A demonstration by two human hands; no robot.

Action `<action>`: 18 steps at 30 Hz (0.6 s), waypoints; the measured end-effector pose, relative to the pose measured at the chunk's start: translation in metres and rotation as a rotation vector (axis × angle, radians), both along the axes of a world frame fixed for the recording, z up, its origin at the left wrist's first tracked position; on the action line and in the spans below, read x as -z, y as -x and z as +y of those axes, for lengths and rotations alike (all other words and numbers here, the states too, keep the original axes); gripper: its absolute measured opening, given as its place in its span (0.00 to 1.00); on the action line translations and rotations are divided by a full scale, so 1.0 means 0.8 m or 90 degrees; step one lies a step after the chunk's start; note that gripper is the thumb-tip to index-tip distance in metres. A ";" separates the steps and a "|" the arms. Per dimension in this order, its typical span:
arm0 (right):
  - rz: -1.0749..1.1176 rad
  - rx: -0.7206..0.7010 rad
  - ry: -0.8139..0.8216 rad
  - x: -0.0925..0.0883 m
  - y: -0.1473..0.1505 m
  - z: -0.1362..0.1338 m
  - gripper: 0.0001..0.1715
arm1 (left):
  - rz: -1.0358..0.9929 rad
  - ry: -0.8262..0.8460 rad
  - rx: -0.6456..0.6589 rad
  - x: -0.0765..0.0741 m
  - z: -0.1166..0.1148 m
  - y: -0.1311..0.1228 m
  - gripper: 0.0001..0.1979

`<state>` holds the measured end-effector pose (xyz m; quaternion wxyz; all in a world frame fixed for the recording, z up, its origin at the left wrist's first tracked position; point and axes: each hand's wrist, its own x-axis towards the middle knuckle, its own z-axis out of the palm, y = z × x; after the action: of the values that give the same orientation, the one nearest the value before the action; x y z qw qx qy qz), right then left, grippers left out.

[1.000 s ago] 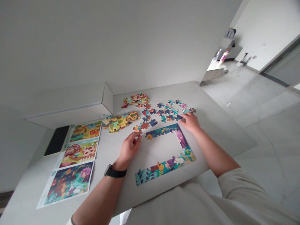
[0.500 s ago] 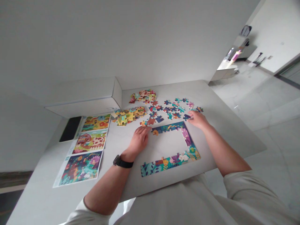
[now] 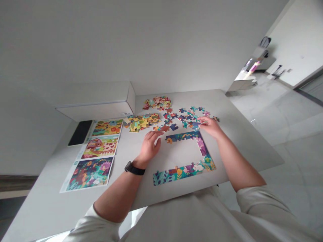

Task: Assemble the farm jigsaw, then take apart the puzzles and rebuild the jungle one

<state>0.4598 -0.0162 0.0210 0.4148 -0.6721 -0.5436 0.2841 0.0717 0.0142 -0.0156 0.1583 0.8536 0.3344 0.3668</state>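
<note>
Between the thumb and fingers of my right hand is a dark blue puzzle piece, held just beyond the top edge of the joined puzzle border. That border lies flat, joined along the top, right and bottom, with its left side open. My left hand rests by the border's upper left end, fingers apart and holding nothing. Loose blue and teal puzzle pieces are scattered past both hands. A blue piece and a brown piece lie near my left fingertips.
On the left are three printed picture sheets and a black phone. Behind them stands a white box against the wall. Two heaps of other pieces, a yellow pile and a red-green pile, lie near it.
My right hand has moved slightly left and lifted the dark blue puzzle piece. My left hand has drawn its fingers up and spread them more. The view has shifted a little.
</note>
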 end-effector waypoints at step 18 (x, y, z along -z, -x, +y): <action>-0.004 -0.183 -0.083 0.036 0.170 0.009 0.18 | 0.053 -0.014 0.044 -0.008 -0.010 0.000 0.10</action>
<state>0.3237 -0.0093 -0.0080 0.4111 -0.5596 -0.6528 0.3027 0.0714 0.0060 -0.0091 0.1472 0.8810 0.3068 0.3287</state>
